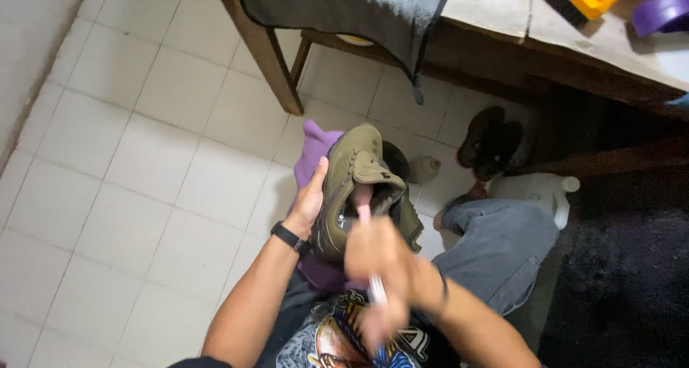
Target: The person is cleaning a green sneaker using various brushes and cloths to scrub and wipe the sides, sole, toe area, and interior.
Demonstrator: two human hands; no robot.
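your left hand (310,199) gripped the olive shoe (354,189) over a purple cloth (313,155). your right hand (378,257), blurred, closed around a pink toothbrush (365,214) inside the shoe.

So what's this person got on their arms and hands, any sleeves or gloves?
No gloves and no sleeves in view: both forearms are bare. The left hand has a black watch or band on its wrist. The right hand, motion-blurred, has a thin dark band at its wrist.

You're sitting in a home.
White floor tiles (143,189), a wooden table (502,24) and sandals (491,142) are showing it.
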